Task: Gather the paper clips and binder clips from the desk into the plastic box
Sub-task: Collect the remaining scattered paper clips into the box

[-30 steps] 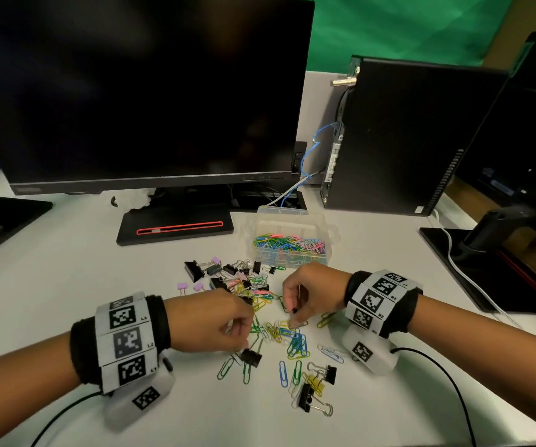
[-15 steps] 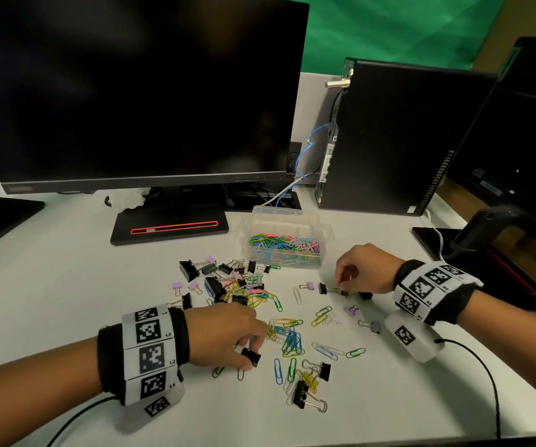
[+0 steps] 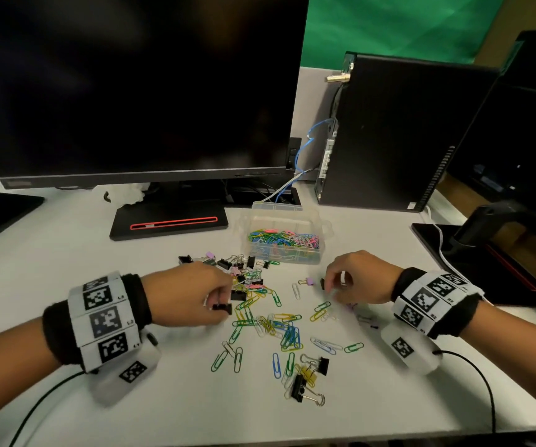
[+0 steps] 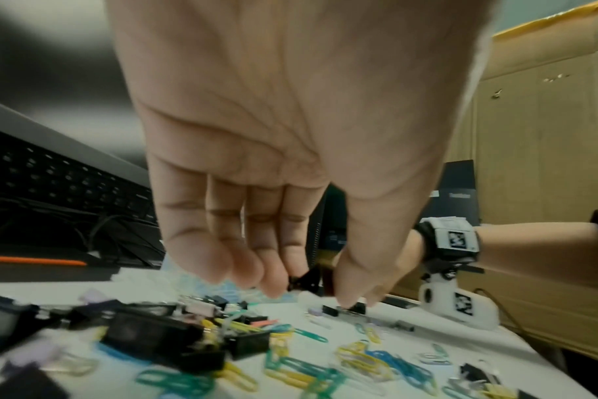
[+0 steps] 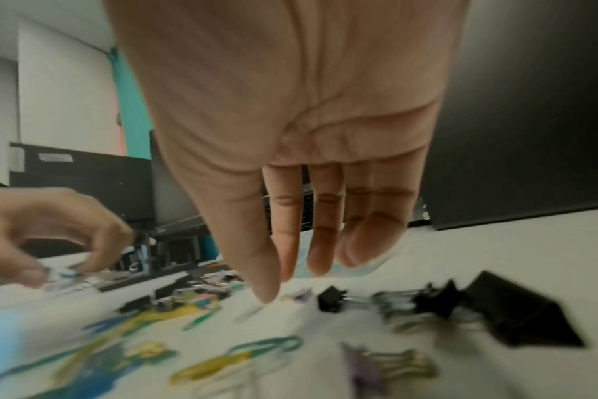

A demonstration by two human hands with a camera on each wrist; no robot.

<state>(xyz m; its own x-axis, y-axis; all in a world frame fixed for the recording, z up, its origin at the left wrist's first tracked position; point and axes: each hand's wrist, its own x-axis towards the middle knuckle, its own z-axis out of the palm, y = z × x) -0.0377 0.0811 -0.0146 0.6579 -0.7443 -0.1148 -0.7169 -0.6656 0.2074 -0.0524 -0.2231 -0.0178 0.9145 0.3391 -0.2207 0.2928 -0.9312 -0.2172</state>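
Paper clips (image 3: pixel 284 329) in green, blue, yellow and white lie scattered flat on the white desk (image 3: pixel 50 259) between the two hands, their long axes pointing every which way; several in the centre overlap. Black binder clips (image 3: pixel 228 262) and a few small lilac ones cluster behind them, toward the monitor (image 3: pixel 137 88), and another small group of binder clips sits at the near edge of the spread. The plastic box (image 3: pixel 284 235), clear and open, stands behind the scatter, in front of the computer tower (image 3: pixel 398 133); it holds a heap of coloured paper clips, and its long side runs left to right.

The left hand (image 3: pixel 192 293) hovers low over the left side of the pile, fingers curled down, thumb and fingertips pinching a small black binder clip (image 3: pixel 222 307); the left wrist view shows the black clip caught between thumb and index finger. The right hand (image 3: pixel 357 279) is at the right side of the spread, fingers curled, its fingertips closing on a small black binder clip (image 3: pixel 322 283) that lies just beside a lilac one (image 3: pixel 307 281). Whether that clip is off the desk cannot be told.

Compared with a second ago, the right hand has swung out from the middle of the pile to its right edge, and the left hand has moved back from the centre with the black clip in its pinch.
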